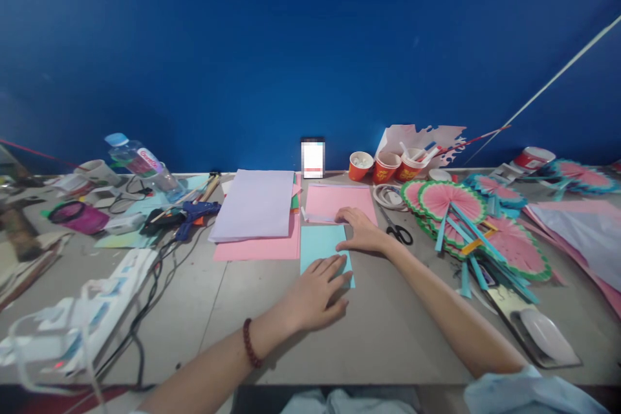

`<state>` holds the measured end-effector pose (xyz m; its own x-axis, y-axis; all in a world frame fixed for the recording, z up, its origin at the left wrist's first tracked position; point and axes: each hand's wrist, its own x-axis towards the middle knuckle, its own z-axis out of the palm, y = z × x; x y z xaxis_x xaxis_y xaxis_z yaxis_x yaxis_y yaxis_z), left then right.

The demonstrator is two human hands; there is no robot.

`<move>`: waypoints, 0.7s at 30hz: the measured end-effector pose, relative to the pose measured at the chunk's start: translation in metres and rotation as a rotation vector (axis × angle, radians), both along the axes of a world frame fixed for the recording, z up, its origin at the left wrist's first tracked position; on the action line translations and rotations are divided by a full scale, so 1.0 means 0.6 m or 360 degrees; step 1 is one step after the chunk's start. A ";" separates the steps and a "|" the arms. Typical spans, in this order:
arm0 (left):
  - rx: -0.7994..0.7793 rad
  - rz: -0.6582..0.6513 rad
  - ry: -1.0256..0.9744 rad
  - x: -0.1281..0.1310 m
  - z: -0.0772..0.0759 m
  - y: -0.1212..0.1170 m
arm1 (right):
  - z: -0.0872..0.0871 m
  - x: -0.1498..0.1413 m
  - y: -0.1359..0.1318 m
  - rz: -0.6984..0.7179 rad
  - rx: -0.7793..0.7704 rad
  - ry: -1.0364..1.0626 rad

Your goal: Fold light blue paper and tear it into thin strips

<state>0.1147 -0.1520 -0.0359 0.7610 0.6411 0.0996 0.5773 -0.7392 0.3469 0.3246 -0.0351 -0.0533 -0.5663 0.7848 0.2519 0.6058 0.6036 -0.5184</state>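
A light blue paper sheet [320, 242] lies on the grey table [388, 330] in front of me. My left hand [317, 291] rests flat on its near edge, fingers stretched out and together; a bead bracelet [249, 343] is on that wrist. My right hand [361, 229] lies flat on the sheet's far right corner, fingers extended toward a pink sheet [339, 202] just behind. Neither hand holds anything.
A lilac paper stack [255, 204] on pink paper lies left of centre. Black scissors [398, 231] and pink-green paper fans [466, 220] are to the right. Orange paper cups [385, 167] stand at the back. A blue glue gun [194, 213], cables, a power strip [97, 310] and a water bottle [140, 162] crowd the left.
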 end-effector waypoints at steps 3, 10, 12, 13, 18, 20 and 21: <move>-0.0013 0.0001 0.0000 0.000 0.001 -0.001 | 0.004 -0.003 -0.004 -0.0011 0.0011 -0.0025; -0.0016 -0.0003 -0.0004 -0.001 0.001 -0.002 | 0.008 -0.011 -0.012 -0.0063 0.0061 -0.0091; -0.0025 -0.0005 -0.0004 -0.001 0.002 -0.003 | 0.004 -0.012 -0.011 -0.0114 0.0047 -0.0080; -0.0031 -0.0004 0.0000 -0.002 0.003 -0.004 | 0.002 -0.014 -0.010 -0.0141 0.0040 -0.0068; -0.0035 -0.0008 0.0008 -0.002 0.004 -0.005 | -0.009 -0.022 -0.002 -0.0228 0.0050 -0.0018; -0.0038 -0.0012 0.0007 -0.003 0.003 -0.004 | -0.013 -0.026 0.004 -0.0261 0.0068 -0.0002; -0.0040 -0.0012 0.0007 -0.003 0.002 -0.004 | -0.016 -0.028 0.007 -0.0272 0.0082 0.0010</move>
